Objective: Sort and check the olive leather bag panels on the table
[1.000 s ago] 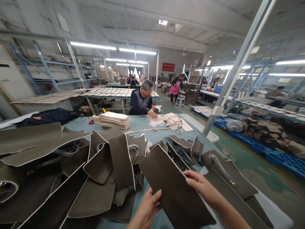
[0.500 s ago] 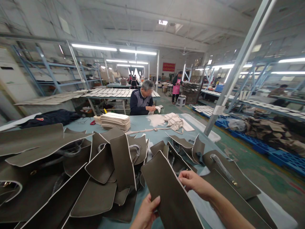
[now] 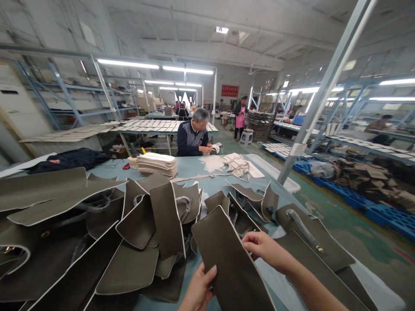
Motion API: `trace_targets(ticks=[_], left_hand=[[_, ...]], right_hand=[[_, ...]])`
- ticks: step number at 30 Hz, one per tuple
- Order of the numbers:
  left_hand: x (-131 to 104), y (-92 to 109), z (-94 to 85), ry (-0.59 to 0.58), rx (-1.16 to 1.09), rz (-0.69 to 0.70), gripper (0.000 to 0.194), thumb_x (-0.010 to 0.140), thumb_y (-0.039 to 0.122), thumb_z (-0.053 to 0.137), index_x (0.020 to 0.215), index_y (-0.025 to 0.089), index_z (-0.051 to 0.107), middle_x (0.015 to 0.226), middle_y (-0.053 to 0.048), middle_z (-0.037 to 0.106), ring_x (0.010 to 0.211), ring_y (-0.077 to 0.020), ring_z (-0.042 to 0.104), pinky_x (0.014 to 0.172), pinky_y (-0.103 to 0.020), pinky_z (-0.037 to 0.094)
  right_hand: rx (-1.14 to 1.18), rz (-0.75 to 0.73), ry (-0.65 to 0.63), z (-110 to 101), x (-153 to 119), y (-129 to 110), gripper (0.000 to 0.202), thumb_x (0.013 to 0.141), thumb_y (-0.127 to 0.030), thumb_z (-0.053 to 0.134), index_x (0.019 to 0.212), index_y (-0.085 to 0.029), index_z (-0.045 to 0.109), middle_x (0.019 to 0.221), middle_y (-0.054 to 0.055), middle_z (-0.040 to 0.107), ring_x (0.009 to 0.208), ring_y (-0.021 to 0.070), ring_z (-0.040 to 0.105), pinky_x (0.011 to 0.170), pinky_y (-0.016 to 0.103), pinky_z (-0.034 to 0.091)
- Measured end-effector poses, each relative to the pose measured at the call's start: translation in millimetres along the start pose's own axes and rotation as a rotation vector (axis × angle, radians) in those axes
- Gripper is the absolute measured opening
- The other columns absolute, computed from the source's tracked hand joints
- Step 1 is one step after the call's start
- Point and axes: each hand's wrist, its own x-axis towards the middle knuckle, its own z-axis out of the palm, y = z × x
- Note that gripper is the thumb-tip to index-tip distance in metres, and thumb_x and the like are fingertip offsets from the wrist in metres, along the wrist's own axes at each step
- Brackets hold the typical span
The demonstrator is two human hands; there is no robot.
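Note:
A dark olive, leather-like panel (image 3: 227, 255) with a pale edge slants up in front of me, its lower end running out of view. My left hand (image 3: 201, 286) grips its left side, thumb on top and fingers underneath. On the opposite side, my right hand (image 3: 262, 247) pinches the pale right edge, its fingertips partly hidden. Left of my hands lies a heap of similar bag panels (image 3: 129, 268). To the right is another bag piece (image 3: 319, 246) with a plastic-wrapped handle (image 3: 303, 228) and a gold-coloured fitting.
Across the blue-green table (image 3: 191, 164) a co-worker (image 3: 193, 134) handles a pale piece. A stack of pale panels (image 3: 157, 165) and a pile of cream pieces (image 3: 236, 164) lie between us. A metal post (image 3: 296, 149) rises at the right, and dark clothing (image 3: 69, 160) lies at the left.
My hands and the panel stay almost where they were, with only a very slight shift. The co-worker's hands and the pale piece have moved a little.

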Motion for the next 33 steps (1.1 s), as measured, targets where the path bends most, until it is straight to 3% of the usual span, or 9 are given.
trace_targets(ticks=[6,10,12,16,17,19,21,26,33], left_hand=[[4.5,-9.4,-6.5,-0.019,-0.074,-0.037,0.054,0.055,0.033,0.075,0.102,0.017,0.053,0.100,-0.010,0.064,0.096,-0.0266,0.058,0.077,-0.035,0.045],[11.5,-11.0,-13.6,-0.083,0.077,-0.003,0.055,0.062,0.040,0.069,0.108,0.016,0.050,0.107,-0.013,0.061,0.101,-0.0297,0.055,0.084,-0.041,0.043],[16.5,-7.2,-18.4,-0.026,0.311,0.153,0.061,0.062,0.039,0.068,0.113,0.015,0.047,0.115,-0.016,0.055,0.109,-0.0321,0.049,0.090,-0.046,0.039],[14.6,14.8,-10.4,0.269,1.035,0.822,0.053,0.074,0.027,0.056,0.124,0.020,0.039,0.131,-0.014,0.040,0.122,-0.0288,0.033,0.100,-0.050,0.025],[11.1,22.0,-2.9,0.250,1.206,0.985,0.046,0.078,0.023,0.051,0.123,0.023,0.041,0.129,-0.012,0.042,0.120,-0.0268,0.036,0.099,-0.050,0.027],[3.5,36.3,16.1,0.078,1.480,1.234,0.035,0.081,0.017,0.045,0.115,0.026,0.049,0.114,-0.008,0.053,0.107,-0.0229,0.047,0.093,-0.046,0.035],[-2.2,48.7,34.6,-0.062,1.657,1.344,0.027,0.082,0.017,0.045,0.106,0.024,0.054,0.098,-0.007,0.059,0.090,-0.0201,0.052,0.084,-0.042,0.041],[-7.8,70.8,53.0,-0.249,1.935,1.334,0.027,0.085,0.019,0.038,0.108,0.018,0.053,0.087,-0.008,0.060,0.081,-0.0201,0.052,0.079,-0.041,0.040],[-18.9,83.9,54.6,-0.627,2.180,1.297,0.035,0.086,0.011,0.025,0.104,0.012,0.055,0.104,-0.013,0.057,0.088,-0.0227,0.050,0.089,-0.041,0.032]], right_hand=[[-0.151,-0.036,-0.053,0.1,4.0,9.6,0.016,0.070,-0.021,0.047,0.074,-0.013,0.060,0.062,-0.002,0.054,0.056,0.0075,0.046,0.053,0.020,0.037],[-0.236,0.003,-0.090,-3.4,5.1,8.2,0.014,0.067,-0.018,0.044,0.068,-0.013,0.057,0.059,-0.001,0.052,0.053,0.0088,0.049,0.051,0.021,0.040],[-0.303,-0.004,-0.045,-4.8,6.6,6.7,0.011,0.067,-0.018,0.043,0.065,-0.014,0.053,0.058,-0.001,0.052,0.051,0.0098,0.051,0.049,0.021,0.040],[-0.319,-0.037,-0.024,-0.2,15.1,5.2,0.006,0.065,-0.016,0.042,0.062,-0.016,0.048,0.053,-0.003,0.051,0.050,0.0093,0.052,0.046,0.018,0.038],[-0.296,-0.039,-0.038,3.0,18.2,5.1,0.006,0.064,-0.015,0.042,0.062,-0.016,0.048,0.052,-0.003,0.051,0.049,0.0093,0.052,0.045,0.018,0.038],[-0.251,-0.044,-0.069,11.5,24.6,4.6,0.007,0.062,-0.015,0.042,0.061,-0.016,0.048,0.048,-0.004,0.050,0.047,0.0093,0.052,0.043,0.018,0.037],[-0.234,-0.049,-0.104,20.3,29.6,3.4,0.008,0.060,-0.014,0.041,0.059,-0.016,0.049,0.045,-0.004,0.049,0.045,0.0092,0.051,0.042,0.018,0.036],[-0.179,-0.004,-0.171,31.4,33.8,0.0,0.011,0.056,-0.013,0.039,0.055,-0.015,0.050,0.041,-0.005,0.049,0.042,0.0088,0.049,0.041,0.017,0.036],[-0.053,0.076,-0.208,31.8,33.0,5.2,0.010,0.052,-0.013,0.040,0.054,-0.015,0.050,0.039,-0.005,0.050,0.039,0.0083,0.048,0.040,0.017,0.035]])
